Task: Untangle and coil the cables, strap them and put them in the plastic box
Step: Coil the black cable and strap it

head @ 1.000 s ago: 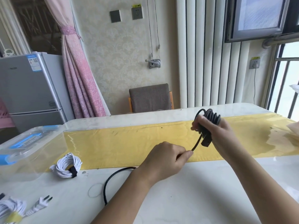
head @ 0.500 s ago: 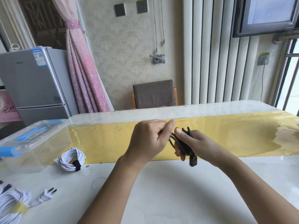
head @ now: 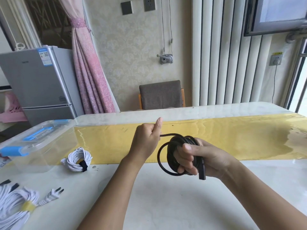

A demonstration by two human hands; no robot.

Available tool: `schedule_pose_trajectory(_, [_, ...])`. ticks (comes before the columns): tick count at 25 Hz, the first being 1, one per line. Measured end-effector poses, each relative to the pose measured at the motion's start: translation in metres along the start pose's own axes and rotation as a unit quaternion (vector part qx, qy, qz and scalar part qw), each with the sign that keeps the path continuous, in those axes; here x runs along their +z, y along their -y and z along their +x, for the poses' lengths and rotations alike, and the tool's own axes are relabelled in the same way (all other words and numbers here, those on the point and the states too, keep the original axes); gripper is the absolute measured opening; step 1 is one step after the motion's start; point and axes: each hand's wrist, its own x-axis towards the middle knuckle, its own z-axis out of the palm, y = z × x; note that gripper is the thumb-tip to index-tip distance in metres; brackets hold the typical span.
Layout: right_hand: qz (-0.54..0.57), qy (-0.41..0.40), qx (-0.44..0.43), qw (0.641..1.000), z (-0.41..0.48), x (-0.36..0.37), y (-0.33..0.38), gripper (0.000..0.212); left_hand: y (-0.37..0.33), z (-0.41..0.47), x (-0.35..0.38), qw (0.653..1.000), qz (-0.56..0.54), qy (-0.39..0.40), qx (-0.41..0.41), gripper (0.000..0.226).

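My right hand (head: 201, 159) grips a coil of black cable (head: 172, 152) above the middle of the table; its black plug (head: 202, 169) hangs below my fingers. My left hand (head: 146, 140) is just left of the coil and holds the cable's free end in curled fingers, thumb pointing up. A white cable coil (head: 78, 159) tied with a black strap lies on the table to the left. Another white cable bundle (head: 14, 208) with a yellow band and a loose plug (head: 54, 194) lies at the near left. The clear plastic box (head: 34, 145) with blue latches stands at the far left.
A yellow runner (head: 232, 138) crosses the white table (head: 166, 205). A brown chair (head: 161, 95) stands behind the far edge. A grey fridge (head: 38, 83) and a pink curtain (head: 89, 72) are at the back left.
The loose black cable that trailed over the table is now wound into the coil. My left hand moved from below the coil to its upper left, and both hands came lower and nearer.
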Motion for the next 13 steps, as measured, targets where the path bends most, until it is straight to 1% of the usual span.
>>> schedule_pose_trajectory(2, [0.065, 0.022, -0.037, 0.997, 0.001, -0.005, 0.001, 0.029, -0.007, -0.004, 0.010, 0.996, -0.032, 0.084, -0.026, 0.061])
schedule_pose_trajectory(4, [0.140, 0.043, -0.082, 0.986, 0.002, -0.010, 0.003, 0.027, -0.014, -0.007, 0.020, 0.990, -0.056, 0.124, -0.048, 0.060])
schedule_pose_trajectory(5, [0.174, 0.033, -0.104, 0.979, 0.002, -0.012, 0.005, 0.029, -0.018, -0.008, 0.023, 0.985, -0.078, 0.139, -0.061, 0.060])
schedule_pose_trajectory(6, [0.194, 0.007, -0.128, 0.973, 0.001, -0.015, 0.009, 0.031, -0.022, -0.009, 0.025, 0.977, -0.120, 0.157, -0.080, 0.060])
schedule_pose_trajectory(8, [0.222, -0.046, -0.167, 0.960, -0.005, -0.026, 0.016, 0.035, -0.028, -0.009, 0.026, 0.944, -0.221, 0.208, -0.131, 0.054])
schedule_pose_trajectory(10, [0.241, -0.081, -0.193, 0.948, -0.012, -0.032, 0.024, 0.038, -0.027, -0.008, 0.023, 0.917, -0.255, 0.259, -0.162, 0.048])
schedule_pose_trajectory(11, [0.253, -0.084, -0.204, 0.942, -0.013, -0.033, 0.028, 0.038, -0.026, -0.009, 0.021, 0.907, -0.264, 0.282, -0.168, 0.044])
schedule_pose_trajectory(12, [0.260, -0.100, -0.214, 0.936, -0.013, -0.033, 0.030, 0.034, -0.025, -0.010, 0.020, 0.897, -0.273, 0.301, -0.171, 0.039])
schedule_pose_trajectory(13, [0.257, -0.150, -0.220, 0.929, -0.015, -0.033, 0.034, 0.028, -0.026, -0.011, 0.019, 0.886, -0.284, 0.320, -0.176, 0.034])
